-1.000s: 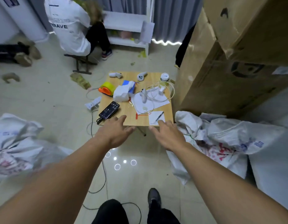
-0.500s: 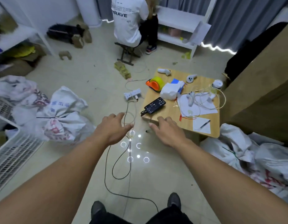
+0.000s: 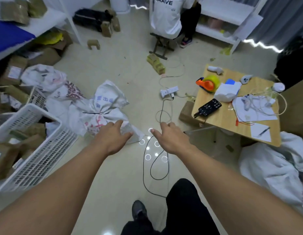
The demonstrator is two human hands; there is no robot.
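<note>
Both my arms reach forward over the floor, palms down, and neither hand holds anything. My left hand (image 3: 113,136) hovers with relaxed fingers just in front of a tied white woven sack (image 3: 103,106) that lies on the floor. My right hand (image 3: 171,138) hangs over a black cable (image 3: 147,167) looped on the tiles. To the right stands a low wooden table (image 3: 222,119) with a black phone (image 3: 209,107), a tape dispenser (image 3: 208,82), white cables and papers on it.
A white plastic basket (image 3: 37,150) with parcels stands at the left, with more sacks and cardboard boxes behind it. A power strip (image 3: 169,91) lies on the floor. A person in a white shirt (image 3: 166,14) sits on a stool at the back. Another white sack (image 3: 274,167) lies at the right.
My view has swung left, from the wooden table to the sacks and basket. Both hands stayed out in front, open and holding nothing.
</note>
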